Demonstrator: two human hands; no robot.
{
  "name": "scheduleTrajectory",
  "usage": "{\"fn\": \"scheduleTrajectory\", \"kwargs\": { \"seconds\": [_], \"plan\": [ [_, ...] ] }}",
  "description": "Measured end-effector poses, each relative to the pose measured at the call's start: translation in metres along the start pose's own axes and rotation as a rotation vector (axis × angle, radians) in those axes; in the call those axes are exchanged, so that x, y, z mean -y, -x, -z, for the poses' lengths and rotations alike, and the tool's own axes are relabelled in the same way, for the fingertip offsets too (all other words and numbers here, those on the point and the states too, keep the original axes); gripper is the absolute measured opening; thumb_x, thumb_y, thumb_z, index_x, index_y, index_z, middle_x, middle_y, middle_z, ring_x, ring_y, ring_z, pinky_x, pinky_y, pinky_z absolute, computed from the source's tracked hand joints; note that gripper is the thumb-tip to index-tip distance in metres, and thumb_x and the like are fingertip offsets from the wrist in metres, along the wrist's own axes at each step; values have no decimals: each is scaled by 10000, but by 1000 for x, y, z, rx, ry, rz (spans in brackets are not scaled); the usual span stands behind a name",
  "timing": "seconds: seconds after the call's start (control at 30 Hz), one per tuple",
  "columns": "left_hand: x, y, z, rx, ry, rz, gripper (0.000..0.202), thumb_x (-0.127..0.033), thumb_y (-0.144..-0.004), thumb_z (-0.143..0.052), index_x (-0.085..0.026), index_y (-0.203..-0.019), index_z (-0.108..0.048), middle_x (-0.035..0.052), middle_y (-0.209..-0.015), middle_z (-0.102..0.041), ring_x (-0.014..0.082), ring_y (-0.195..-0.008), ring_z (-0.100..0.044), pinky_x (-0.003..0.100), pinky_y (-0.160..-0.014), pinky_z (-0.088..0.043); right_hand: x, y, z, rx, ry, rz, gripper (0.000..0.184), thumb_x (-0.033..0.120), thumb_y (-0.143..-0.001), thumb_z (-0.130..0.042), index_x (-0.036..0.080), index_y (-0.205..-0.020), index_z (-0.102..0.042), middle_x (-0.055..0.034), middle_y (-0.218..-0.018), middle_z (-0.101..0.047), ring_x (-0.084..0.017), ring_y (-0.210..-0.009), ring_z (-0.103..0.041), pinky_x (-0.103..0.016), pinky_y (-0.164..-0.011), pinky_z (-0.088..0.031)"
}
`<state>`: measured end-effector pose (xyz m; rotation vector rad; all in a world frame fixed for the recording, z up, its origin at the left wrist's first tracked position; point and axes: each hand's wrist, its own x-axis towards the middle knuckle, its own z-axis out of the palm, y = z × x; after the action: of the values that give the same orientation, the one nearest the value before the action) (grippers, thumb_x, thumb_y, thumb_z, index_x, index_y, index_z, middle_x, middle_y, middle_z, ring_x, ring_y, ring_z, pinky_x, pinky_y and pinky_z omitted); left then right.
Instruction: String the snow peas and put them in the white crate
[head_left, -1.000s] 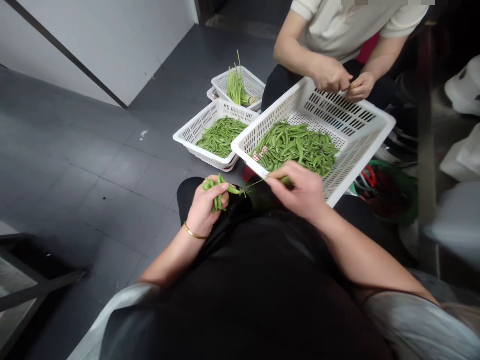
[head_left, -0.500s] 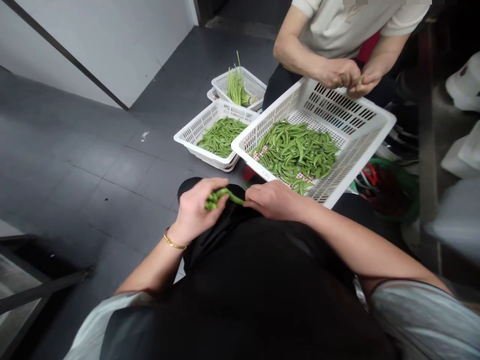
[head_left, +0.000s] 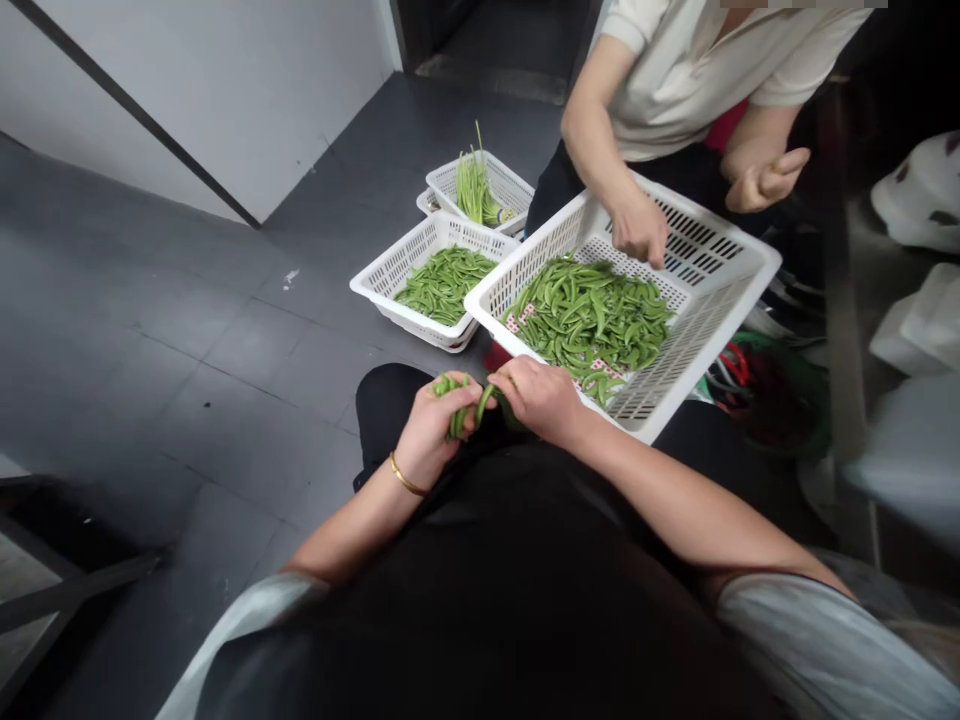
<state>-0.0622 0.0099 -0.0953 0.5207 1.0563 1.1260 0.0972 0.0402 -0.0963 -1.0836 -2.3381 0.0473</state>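
Observation:
Several green pea pods (head_left: pixel 456 424) are bunched in my left hand (head_left: pixel 429 432), its fingers curled round them and a gold bracelet at the wrist. One curved pea pod (head_left: pixel 484 406) sticks out toward my right hand (head_left: pixel 541 402). The thumb and fingers of that hand pinch the pod's far end. Both hands are close together above my dark-clothed lap. Just beyond them a big white slotted basket (head_left: pixel 697 345) holds a heap of pea pods (head_left: pixel 592 312) on its perforated bottom.
Opposite me, a co-worker's hand (head_left: pixel 641 228) reaches into the big basket; the other hand (head_left: pixel 769 182) is raised beside it. A smaller white basket (head_left: pixel 375 282) of pods stands on the dark floor, with a basket of long green stalks (head_left: pixel 472 188) behind.
My left hand has moved right, closer to my right hand, and the pod between them is now bent. The co-worker's hands have separated, one going down into the big basket.

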Motion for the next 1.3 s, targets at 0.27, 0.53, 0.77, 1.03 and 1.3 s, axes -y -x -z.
{"fn": "scheduleTrajectory", "kwargs": {
  "seconds": [0.27, 0.53, 0.77, 1.03, 1.3],
  "plan": [
    [-11, 0, 15, 189, -97, -41, 272, -244, -644, -751, -120, -832, -599, 19, -665, -650, 56, -389, -471, 181, -363, -341, 4, -2, 13, -41, -163, 47, 262, 259, -945, -420, 171, -751, -573, -30, -688, -646, -135, -644, -586, -248, -599, -391],
    [-7, 6, 2, 94, -147, -74, 267, -247, -633, -766, -131, -709, -538, 5, -591, -619, 67, -392, -486, 174, -357, -351, 11, -7, 8, -55, -109, 32, 283, 263, -944, -417, 167, -733, -580, -35, -677, -645, -135, -646, -594, -244, -589, -394],
    [-32, -10, 41, -116, 84, -153, 289, -255, -646, -745, -149, -710, -484, 9, -624, -638, 37, -378, -450, 138, -328, -297, -7, 2, 45, 41, -282, -109, 197, 265, -907, -490, 179, -754, -578, -29, -719, -656, -130, -636, -601, -232, -601, -416],
    [-34, -1, 42, 146, 63, -62, 352, -426, -646, -732, -163, -702, -504, -33, -499, -524, 58, -376, -433, 149, -334, -299, -20, -4, 49, 544, -549, -276, 461, 305, -863, -504, 143, -1293, -462, -34, -803, -661, -169, -732, -617, -299, -703, -464],
    [-34, 3, 19, 176, -43, -76, 99, -174, -672, -655, -142, -667, -562, -6, -503, -541, 92, -429, -473, 172, -345, -301, 2, -11, 29, 183, -1190, -455, 363, 391, -897, -464, 150, -1125, -612, -103, -1104, -653, -184, -1002, -622, -349, -894, -485]
  ]
}}
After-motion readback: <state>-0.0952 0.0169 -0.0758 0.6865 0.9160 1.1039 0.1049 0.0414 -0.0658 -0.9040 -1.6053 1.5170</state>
